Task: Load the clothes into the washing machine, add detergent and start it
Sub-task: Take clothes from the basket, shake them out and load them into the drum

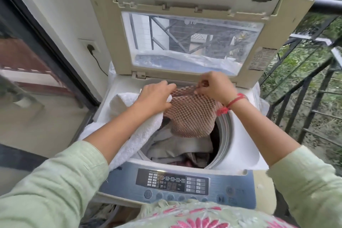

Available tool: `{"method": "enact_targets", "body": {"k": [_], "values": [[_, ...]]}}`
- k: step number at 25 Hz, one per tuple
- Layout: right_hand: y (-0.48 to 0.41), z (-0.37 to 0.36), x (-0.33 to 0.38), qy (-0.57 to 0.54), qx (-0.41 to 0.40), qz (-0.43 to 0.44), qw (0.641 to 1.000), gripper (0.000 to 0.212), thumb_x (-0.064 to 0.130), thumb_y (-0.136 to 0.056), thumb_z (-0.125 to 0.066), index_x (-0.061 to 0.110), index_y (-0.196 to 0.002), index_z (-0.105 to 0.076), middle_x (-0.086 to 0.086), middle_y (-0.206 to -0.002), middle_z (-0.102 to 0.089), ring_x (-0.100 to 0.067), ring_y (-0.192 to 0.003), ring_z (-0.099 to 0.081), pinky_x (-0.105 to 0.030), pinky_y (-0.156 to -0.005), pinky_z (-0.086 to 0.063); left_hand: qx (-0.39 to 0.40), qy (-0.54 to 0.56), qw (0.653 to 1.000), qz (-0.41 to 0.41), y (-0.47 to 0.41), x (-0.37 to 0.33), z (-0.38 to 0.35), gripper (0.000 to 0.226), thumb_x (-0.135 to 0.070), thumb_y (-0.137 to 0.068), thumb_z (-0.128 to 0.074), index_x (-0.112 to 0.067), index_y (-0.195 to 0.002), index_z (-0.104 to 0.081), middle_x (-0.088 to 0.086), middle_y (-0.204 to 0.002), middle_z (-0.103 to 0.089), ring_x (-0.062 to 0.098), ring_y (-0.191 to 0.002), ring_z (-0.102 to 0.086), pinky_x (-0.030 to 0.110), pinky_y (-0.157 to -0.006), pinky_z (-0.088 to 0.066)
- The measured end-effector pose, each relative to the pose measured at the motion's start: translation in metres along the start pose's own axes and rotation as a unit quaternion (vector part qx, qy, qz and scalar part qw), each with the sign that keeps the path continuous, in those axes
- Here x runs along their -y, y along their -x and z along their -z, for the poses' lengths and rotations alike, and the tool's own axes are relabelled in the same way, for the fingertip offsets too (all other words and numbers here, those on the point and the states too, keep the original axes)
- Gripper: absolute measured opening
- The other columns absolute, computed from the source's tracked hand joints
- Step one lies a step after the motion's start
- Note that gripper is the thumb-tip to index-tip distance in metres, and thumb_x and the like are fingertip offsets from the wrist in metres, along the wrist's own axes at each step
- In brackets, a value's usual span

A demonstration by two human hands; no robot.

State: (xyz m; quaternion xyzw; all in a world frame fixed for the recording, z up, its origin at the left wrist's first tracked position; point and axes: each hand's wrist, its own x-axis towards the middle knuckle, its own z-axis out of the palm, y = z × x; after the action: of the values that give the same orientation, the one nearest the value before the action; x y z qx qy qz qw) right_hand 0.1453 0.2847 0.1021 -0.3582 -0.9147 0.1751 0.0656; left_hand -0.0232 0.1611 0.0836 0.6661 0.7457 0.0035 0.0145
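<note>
The top-loading washing machine stands with its lid raised upright. Grey and dark clothes fill the drum. A red-and-white checked cloth hangs over the drum's far side. My right hand pinches its upper edge. My left hand grips the cloth's left edge, and a white towel lies under that wrist, draped over the machine's left rim. The control panel runs along the near edge. No detergent is in view.
A glass door and a wall socket with a black plug are on the left. A black metal railing with greenery behind it closes the right side. A plastic sheet lies behind the lid.
</note>
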Motion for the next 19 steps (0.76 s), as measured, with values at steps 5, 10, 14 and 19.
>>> {"method": "enact_targets", "body": {"k": [5,10,14,19], "values": [[-0.008,-0.022,-0.010,-0.012,-0.140,0.174,0.975,0.023,-0.009,-0.074,-0.047,0.005,-0.088,-0.058,-0.015,-0.091,-0.048,-0.031,-0.071,-0.052,-0.037,-0.059,-0.043,0.003,0.048,0.995,0.082,0.003,0.040,-0.006,0.014,-0.031,-0.086,-0.057,-0.023,-0.097,-0.062,0.003,-0.099,-0.054,0.029,-0.093,-0.058,0.034,-0.069,-0.046],[0.029,-0.081,-0.012,0.070,0.401,0.037,0.913,0.024,0.010,-0.082,-0.059,0.009,-0.106,-0.063,-0.005,-0.092,-0.064,-0.022,-0.079,-0.064,-0.029,-0.068,-0.052,-0.116,0.125,0.979,0.110,0.021,0.051,-0.020,0.023,-0.036,-0.084,-0.061,-0.014,-0.080,-0.056,0.005,-0.082,-0.061,0.029,-0.080,-0.057,0.030,-0.059,-0.037],[0.018,-0.081,-0.015,0.112,0.412,0.044,0.903,0.032,0.015,-0.091,-0.053,-0.001,-0.119,-0.057,-0.013,-0.113,-0.065,-0.020,-0.089,-0.062,-0.028,-0.076,-0.050,-0.175,0.142,0.970,0.090,0.037,0.056,-0.009,0.036,-0.045,-0.089,-0.057,-0.010,-0.084,-0.060,0.004,-0.079,-0.062,0.025,-0.071,-0.056,0.032,-0.058,-0.042],[0.008,-0.078,0.071,-0.301,0.176,0.090,0.933,0.085,0.041,-0.065,-0.082,0.021,-0.137,-0.042,0.004,-0.135,-0.043,-0.008,-0.119,-0.047,-0.023,-0.098,-0.044,-0.262,0.180,0.945,0.077,0.072,0.070,0.020,0.041,-0.047,-0.094,-0.039,-0.012,-0.081,-0.056,-0.005,-0.065,-0.048,0.020,-0.060,-0.048,0.029,-0.054,-0.033]]}}
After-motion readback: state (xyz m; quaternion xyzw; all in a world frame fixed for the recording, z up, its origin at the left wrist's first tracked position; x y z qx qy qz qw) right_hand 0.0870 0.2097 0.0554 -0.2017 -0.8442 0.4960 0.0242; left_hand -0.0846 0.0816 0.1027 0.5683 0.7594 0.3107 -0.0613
